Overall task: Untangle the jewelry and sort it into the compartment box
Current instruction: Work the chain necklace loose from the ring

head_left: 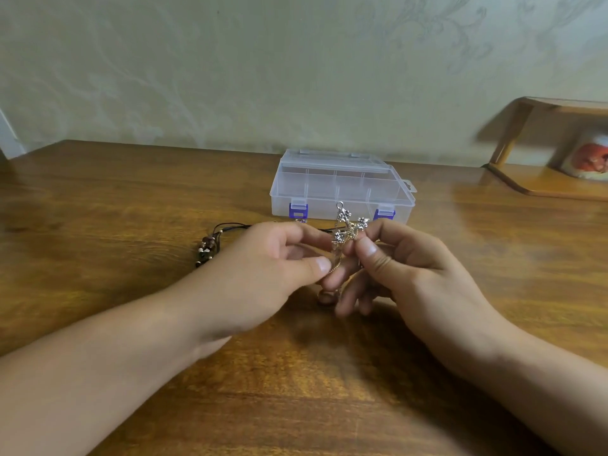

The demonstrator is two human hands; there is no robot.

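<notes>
A tangle of silver chain jewelry with small flower charms (346,227) is held up above the wooden table between both hands. My left hand (273,268) pinches the chain low down between thumb and fingers. My right hand (404,268) pinches it near the charms. A small ring-like piece (325,296) hangs beneath the hands. The clear plastic compartment box (342,189) with purple latches stands shut just behind the hands. A dark cord necklace with brown beads (207,248) lies on the table left of my left hand, its cord running behind that hand.
The wooden table (131,209) stretches to a pale patterned wall. A low wooden shelf (539,179) stands at the back right with a white, red-printed object (589,159) under it.
</notes>
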